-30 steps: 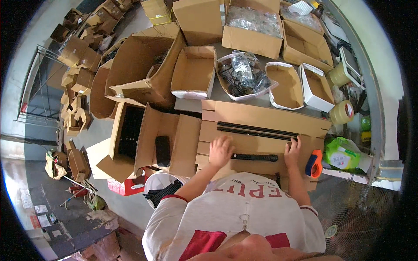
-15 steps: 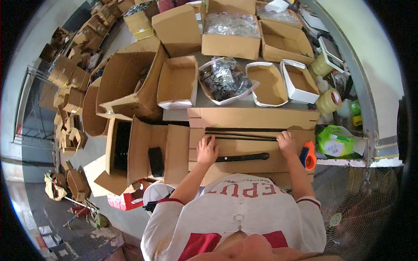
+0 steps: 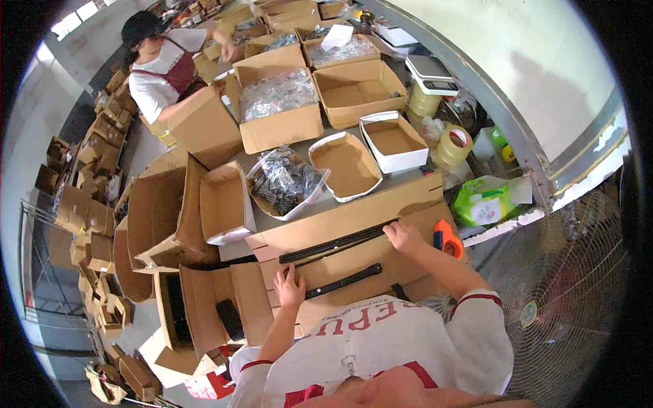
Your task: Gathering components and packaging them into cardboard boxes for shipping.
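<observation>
Several long, thin black strips [image 3: 333, 246] lie gathered in a narrow bundle across a flattened cardboard sheet [image 3: 422, 212]. My right hand [image 3: 406, 239] has its fingers closed at the bundle's right end. Below the left end, my left hand [image 3: 290, 285] rests on the cardboard with fingers apart, its tips close to the strips. Whether those tips touch them is hard to tell. A separate, wider black strip [image 3: 345, 281] lies nearer my body, its left end beside my left hand. To the right of my right hand sits an orange and blue tape dispenser [image 3: 447, 239].
Beyond the cardboard stand open trays, among them a white-sided box [image 3: 398, 158] and one with black bagged parts [image 3: 289, 183]. A black phone-like slab [image 3: 230, 319] lies at left. A fan [image 3: 530, 313] stands at right. Another person [image 3: 166, 68] works at far left.
The view has turned, bringing the other person into sight. The black strips, spread apart before, now lie closer together. My left hand's fingers have drawn slightly below the strips' left end.
</observation>
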Action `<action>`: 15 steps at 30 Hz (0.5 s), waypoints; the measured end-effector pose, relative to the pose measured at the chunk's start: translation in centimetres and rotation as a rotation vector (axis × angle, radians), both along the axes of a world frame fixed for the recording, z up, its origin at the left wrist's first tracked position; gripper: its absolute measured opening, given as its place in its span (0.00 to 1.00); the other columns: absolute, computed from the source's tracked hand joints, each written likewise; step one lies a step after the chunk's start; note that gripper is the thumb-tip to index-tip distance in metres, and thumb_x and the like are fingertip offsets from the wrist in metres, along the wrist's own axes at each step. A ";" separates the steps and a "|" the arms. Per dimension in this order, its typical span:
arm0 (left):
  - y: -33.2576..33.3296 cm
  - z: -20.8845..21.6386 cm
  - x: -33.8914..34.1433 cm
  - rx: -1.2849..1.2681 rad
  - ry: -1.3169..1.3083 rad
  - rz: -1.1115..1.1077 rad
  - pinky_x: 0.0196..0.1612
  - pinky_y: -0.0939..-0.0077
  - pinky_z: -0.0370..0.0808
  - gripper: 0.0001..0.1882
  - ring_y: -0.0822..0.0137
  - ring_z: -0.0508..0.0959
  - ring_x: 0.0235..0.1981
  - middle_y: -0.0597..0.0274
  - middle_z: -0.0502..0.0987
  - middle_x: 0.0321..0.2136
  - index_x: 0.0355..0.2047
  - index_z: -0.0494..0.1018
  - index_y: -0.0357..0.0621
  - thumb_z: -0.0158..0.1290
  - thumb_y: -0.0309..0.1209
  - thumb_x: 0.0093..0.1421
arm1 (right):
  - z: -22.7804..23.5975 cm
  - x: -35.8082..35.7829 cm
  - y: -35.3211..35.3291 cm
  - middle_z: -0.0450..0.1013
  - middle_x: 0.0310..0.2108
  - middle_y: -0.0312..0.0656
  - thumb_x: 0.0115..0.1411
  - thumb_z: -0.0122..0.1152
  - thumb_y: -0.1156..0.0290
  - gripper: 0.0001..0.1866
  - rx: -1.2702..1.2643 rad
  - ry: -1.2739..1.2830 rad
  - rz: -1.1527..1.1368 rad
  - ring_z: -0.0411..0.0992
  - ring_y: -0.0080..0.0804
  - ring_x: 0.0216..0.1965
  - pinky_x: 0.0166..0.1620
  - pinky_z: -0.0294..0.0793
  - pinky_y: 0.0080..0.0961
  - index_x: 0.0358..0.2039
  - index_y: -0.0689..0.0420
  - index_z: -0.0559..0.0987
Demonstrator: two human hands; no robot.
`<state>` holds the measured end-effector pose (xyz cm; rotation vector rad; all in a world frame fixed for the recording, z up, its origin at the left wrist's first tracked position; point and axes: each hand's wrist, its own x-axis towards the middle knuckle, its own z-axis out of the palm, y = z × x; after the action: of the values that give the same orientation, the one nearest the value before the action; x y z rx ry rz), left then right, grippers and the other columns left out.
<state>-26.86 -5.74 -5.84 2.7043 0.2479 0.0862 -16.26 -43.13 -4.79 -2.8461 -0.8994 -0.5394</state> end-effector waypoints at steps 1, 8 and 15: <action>0.0 0.1 0.0 -0.022 -0.006 0.001 0.57 0.55 0.61 0.25 0.50 0.64 0.52 0.57 0.64 0.53 0.55 0.70 0.52 0.54 0.37 0.54 | -1.5 0.8 -0.3 0.69 0.33 0.43 0.51 0.57 0.68 0.08 0.011 0.008 -0.006 0.71 0.41 0.32 0.33 0.71 0.38 0.32 0.55 0.73; -0.9 0.9 0.2 -0.012 -0.065 -0.054 0.53 0.54 0.64 0.20 0.48 0.65 0.48 0.51 0.67 0.48 0.49 0.74 0.47 0.53 0.29 0.54 | -3.1 3.6 -1.7 0.71 0.30 0.41 0.52 0.60 0.68 0.05 0.218 0.232 -0.152 0.71 0.44 0.34 0.37 0.71 0.38 0.29 0.52 0.76; 0.6 -1.7 -0.5 0.017 -0.258 -0.119 0.43 0.59 0.68 0.13 0.53 0.69 0.37 0.54 0.71 0.39 0.38 0.79 0.42 0.53 0.25 0.50 | -1.2 3.4 1.8 0.68 0.28 0.41 0.49 0.56 0.71 0.04 0.144 0.309 0.094 0.70 0.40 0.34 0.37 0.72 0.37 0.24 0.56 0.74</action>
<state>-27.40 -5.12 -7.58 2.6814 0.0087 0.4002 -12.89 -41.32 -5.97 -2.6421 -0.8905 -0.1403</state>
